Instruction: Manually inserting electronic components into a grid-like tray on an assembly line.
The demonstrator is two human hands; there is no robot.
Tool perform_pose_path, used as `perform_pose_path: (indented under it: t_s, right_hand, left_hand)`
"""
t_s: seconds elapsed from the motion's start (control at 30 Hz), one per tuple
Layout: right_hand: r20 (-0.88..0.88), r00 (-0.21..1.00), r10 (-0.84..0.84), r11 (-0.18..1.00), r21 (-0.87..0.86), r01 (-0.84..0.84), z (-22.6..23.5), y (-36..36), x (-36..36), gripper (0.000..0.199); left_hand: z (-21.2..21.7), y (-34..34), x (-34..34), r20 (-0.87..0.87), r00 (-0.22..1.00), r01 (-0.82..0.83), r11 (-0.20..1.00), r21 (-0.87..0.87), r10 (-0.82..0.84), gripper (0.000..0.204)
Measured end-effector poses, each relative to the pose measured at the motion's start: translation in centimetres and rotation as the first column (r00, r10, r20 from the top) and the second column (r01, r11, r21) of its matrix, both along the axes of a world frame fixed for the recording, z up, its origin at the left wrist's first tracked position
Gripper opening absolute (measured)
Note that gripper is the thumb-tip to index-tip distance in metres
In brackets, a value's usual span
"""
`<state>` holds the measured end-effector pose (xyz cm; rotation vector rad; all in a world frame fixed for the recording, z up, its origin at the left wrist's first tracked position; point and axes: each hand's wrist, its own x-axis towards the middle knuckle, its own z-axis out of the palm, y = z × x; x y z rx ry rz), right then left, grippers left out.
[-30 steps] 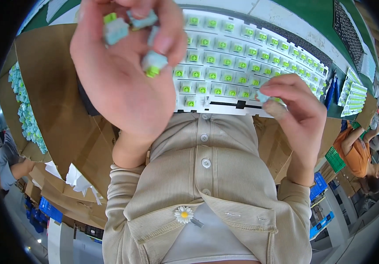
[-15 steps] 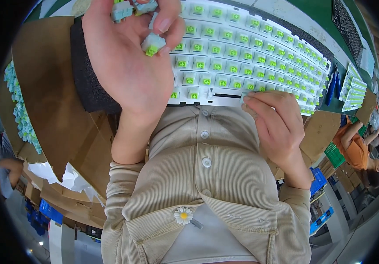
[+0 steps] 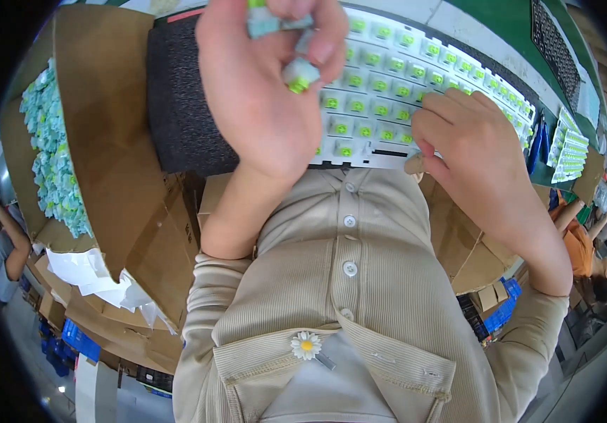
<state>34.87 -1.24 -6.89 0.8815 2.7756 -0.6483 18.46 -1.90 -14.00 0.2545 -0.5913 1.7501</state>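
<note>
- White plate [image 3: 370,163]: centre, apparently on black foam pad [image 3: 191,92]; rows of seated switches [image 3: 381,111], green stems up.
- L hand [image 3: 265,99]: palm up, above plate's L part; fingers curled, cupping several loose switches [image 3: 300,75], pale blue w/ green stems.
- R hand [image 3: 469,130]: at plate's near edge, just R of dark slot [image 3: 390,153]; fingers bent, tips drawn in. Anything pinched there is hidden; cannot tell.
- Far L: cardboard box [image 3: 124,141] w/ heap of switches [image 3: 53,155].
- R: blue-handled tool [image 3: 540,144], poss. pliers; beside it, switch-filled strips [image 3: 570,151].
- Step in hand (judged): fitting a switch, near row, prob. by R fingertips.
- Next move calls for: square alignment, firm even press, plate steady.
</note>
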Motion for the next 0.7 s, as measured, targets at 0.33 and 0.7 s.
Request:
perform_pose_path:
  t_s: [0.33,0.7]
  right_hand:
    - [-0.02,1.0,-0.006,0.999,0.031,0.007,-0.2,0.0,0.4,0.025]
    - [-0.382,0.924,0.003,0.995,0.096,0.036,3.3,1.7,-2.9,0.029]
  left_hand:
    - [2.8,-2.6,-0.6,-0.447,0.857,-0.039,0.834,-0.551,-0.255,0.036]
    - [2.6,-3.9,-1.3,-0.879,0.477,-0.367,0.906,-0.212,-0.012,0.045]
